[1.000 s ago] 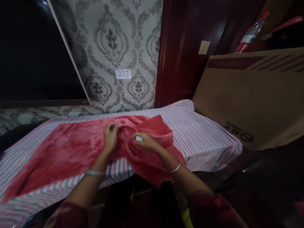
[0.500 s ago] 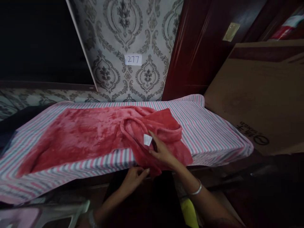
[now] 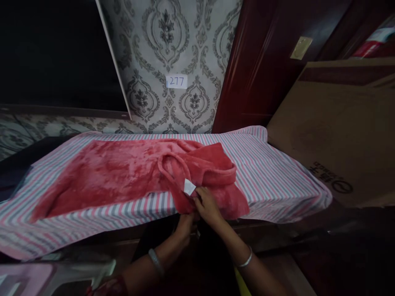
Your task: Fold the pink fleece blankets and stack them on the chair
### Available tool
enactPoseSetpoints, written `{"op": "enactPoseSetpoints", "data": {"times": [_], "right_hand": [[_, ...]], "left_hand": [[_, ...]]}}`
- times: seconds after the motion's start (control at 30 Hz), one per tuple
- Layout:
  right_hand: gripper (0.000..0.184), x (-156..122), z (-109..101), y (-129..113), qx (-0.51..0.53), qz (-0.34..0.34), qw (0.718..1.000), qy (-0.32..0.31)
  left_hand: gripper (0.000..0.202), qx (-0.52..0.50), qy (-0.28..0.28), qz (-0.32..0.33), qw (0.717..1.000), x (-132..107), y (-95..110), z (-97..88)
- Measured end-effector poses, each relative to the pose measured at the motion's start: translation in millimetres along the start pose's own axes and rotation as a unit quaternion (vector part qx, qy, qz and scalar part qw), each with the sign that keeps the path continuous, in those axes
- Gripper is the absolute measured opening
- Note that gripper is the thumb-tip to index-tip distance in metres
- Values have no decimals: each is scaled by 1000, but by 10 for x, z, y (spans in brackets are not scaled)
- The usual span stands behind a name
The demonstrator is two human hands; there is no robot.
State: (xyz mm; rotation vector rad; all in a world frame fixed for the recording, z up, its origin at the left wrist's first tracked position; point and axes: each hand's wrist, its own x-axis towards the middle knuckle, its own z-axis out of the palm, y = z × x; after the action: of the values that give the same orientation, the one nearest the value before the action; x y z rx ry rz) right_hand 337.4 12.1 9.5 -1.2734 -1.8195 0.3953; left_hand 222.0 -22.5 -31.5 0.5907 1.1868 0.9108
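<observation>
A red plush garment lies spread on a striped cloth, its right part bunched into folds with a looped band. A white label sticks out of the folds close to the near edge. Just right of the label, my right hand has its fingers closed on the fabric. My left hand is below it at the garment's near edge, fingers curled into the hanging fabric and partly hidden. The two hands almost touch. A bracelet circles each wrist.
The pink, grey and white striped cloth covers a long surface against the patterned wall. A dark screen hangs at left. A large cardboard box leans at right. At the lower left stands a pale stool or chair.
My left hand has moved up and right to the garment's near edge. My right hand has drawn slightly down, and the label has turned. The view has shifted a little.
</observation>
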Motion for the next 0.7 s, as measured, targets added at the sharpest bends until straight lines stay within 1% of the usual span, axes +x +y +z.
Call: {"op": "enactPoseSetpoints", "data": {"times": [0.03,0.07,0.13,0.17,0.23,0.27,0.33,0.37,0.4,0.47,0.5,0.57,0.63,0.7], "right_hand": [[17,26,-35,7,14,0,1000,13],[17,61,-93,3,32,4,999,31],[17,158,-280,-50,71,22,995,70],[18,213,-399,-103,93,31,991,89],[18,325,-649,-255,134,38,983,118],[19,375,-757,-343,149,31,979,132],[19,447,-897,-518,157,4,977,142],[18,465,-917,-592,151,-14,980,128],[16,469,-905,-654,141,-31,984,100],[14,437,-805,-731,122,-56,990,33],[14,405,-735,-750,114,-62,992,8],[16,325,-598,-763,104,-62,992,-21],[18,251,-505,-763,96,-64,993,-32],[21,202,-470,-771,86,-74,993,-40]], "left_hand": [[16,7,6,3,1000,-37,6,-26],[15,11,0,-1,1000,-88,23,-66],[15,1,-30,-20,999,-227,113,-174],[16,-14,-45,-33,998,-306,195,-232],[22,-58,-56,-54,995,-460,437,-327],[23,-81,-43,-56,994,-524,587,-354],[24,-123,-35,-42,991,-607,890,-364],[22,-139,-34,-34,989,-623,1020,-350],[21,-151,-39,-27,987,-623,1123,-327],[18,-165,-50,-14,985,-581,1232,-272],[17,-169,-59,-5,984,-547,1241,-247],[16,-173,-80,17,981,-471,1199,-217],[13,-169,-101,42,980,-409,1136,-213],[11,-160,-115,55,979,-376,1098,-226]]}}
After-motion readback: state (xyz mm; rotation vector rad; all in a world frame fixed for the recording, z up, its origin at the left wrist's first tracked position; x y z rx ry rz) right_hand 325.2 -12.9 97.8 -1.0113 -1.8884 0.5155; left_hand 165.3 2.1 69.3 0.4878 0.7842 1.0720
